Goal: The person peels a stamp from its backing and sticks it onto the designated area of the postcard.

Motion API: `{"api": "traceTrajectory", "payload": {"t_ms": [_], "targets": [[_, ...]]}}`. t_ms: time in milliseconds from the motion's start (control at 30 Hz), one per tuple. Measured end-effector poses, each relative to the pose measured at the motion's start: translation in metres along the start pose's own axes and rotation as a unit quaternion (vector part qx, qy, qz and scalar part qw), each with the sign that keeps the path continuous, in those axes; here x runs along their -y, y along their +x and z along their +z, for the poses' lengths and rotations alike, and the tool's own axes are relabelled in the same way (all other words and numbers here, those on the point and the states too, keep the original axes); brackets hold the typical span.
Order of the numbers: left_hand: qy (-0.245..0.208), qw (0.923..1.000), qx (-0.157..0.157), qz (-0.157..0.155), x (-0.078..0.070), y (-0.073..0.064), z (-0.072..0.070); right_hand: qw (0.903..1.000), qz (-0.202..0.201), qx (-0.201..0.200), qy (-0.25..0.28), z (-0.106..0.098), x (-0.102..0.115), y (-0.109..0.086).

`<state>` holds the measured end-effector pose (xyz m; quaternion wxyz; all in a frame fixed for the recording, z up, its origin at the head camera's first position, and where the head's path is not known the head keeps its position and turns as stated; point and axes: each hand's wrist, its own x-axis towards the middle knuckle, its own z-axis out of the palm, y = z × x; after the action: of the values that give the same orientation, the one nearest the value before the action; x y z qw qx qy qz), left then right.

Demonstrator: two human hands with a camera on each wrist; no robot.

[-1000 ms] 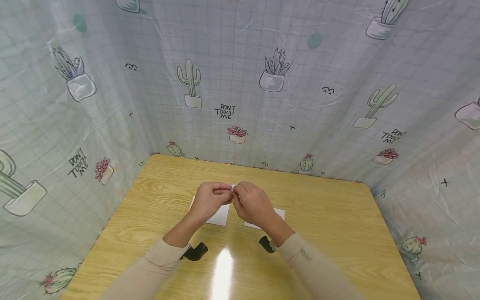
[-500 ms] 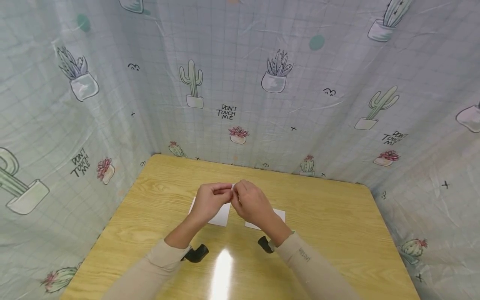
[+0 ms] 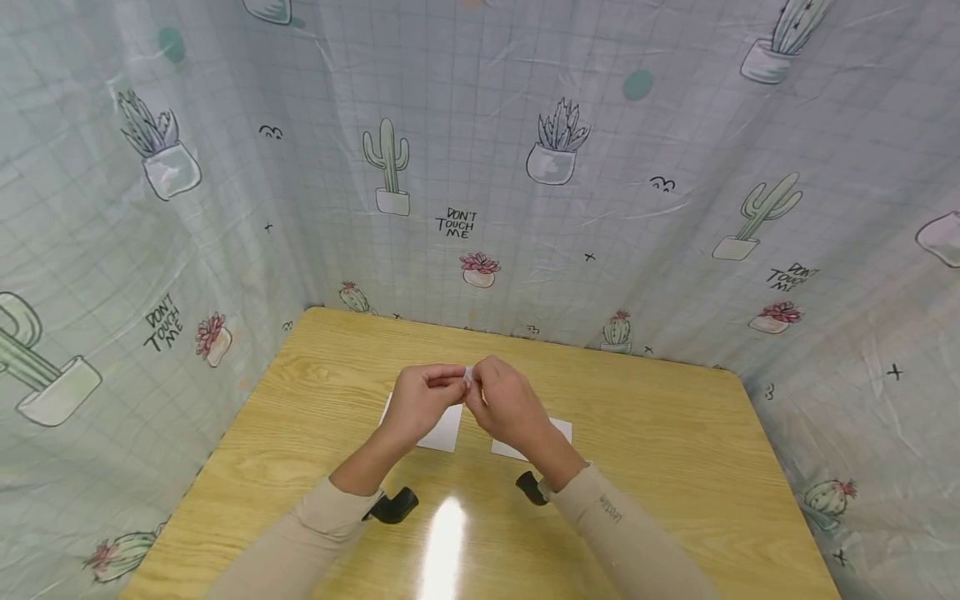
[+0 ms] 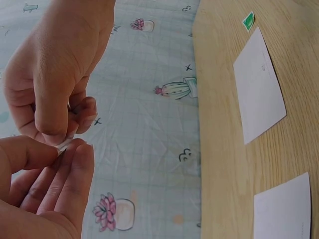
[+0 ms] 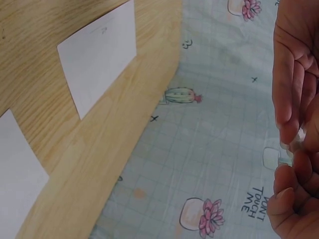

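Both hands meet above the table, fingertips close together. My left hand (image 3: 420,404) pinches a small white piece (image 3: 468,374) between its thumb and fairly straight fingers. From the other side my right hand (image 3: 512,407) holds the same piece with its thumb and curled fingers. In the left wrist view a thin pale edge of the white piece (image 4: 63,146) shows between the fingertips. Most of it is hidden by fingers, and I cannot tell what it is. Below lie two white paper cards, the left card (image 3: 444,429) and the right card (image 3: 510,451), each partly covered by a hand.
On the wooden table (image 3: 637,467), near one card, lies a small green sticker-like piece (image 4: 248,21) with a white border. Black curved parts (image 3: 395,506) stick out at both wrists. A cactus-print curtain (image 3: 480,167) hangs behind the table and along its sides.
My right fingers have shifted slightly at the white piece, and a little more of it shows between the hands. The cards stay where they were.
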<state>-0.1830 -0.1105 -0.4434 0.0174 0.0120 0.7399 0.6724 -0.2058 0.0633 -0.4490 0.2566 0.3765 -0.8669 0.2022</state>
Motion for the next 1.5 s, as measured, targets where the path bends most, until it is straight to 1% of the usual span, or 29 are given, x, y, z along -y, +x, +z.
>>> {"api": "traceTrajectory", "payload": {"t_ms": [233,467,733,933,1200,1367,1500], "targets": [[-0.008,0.9999,0.005,-0.005,0.0,-0.001,-0.002,0.9999,0.01,0.005,0.0,0.0,-0.002,0.001],[-0.031,0.9994,0.014,-0.012,0.0,-0.002,-0.002,0.9997,0.023,0.01,0.009,-0.003,-0.003,0.002],[-0.029,0.9994,0.016,-0.006,0.0,-0.002,-0.003,0.9989,0.04,0.018,0.019,-0.005,-0.003,0.001],[-0.034,0.9992,0.021,0.001,-0.001,-0.003,-0.004,0.999,0.039,0.008,0.02,-0.006,-0.005,0.001],[-0.05,0.9983,0.028,-0.003,-0.001,-0.003,-0.007,0.9992,0.036,-0.011,0.014,-0.008,-0.01,0.003],[-0.052,0.998,0.035,0.002,0.0,-0.003,-0.009,0.9987,0.048,-0.016,0.012,-0.01,-0.014,0.003],[-0.05,0.9981,0.035,0.004,-0.001,-0.003,-0.01,0.998,0.062,-0.01,0.005,-0.011,-0.017,0.002]]}}
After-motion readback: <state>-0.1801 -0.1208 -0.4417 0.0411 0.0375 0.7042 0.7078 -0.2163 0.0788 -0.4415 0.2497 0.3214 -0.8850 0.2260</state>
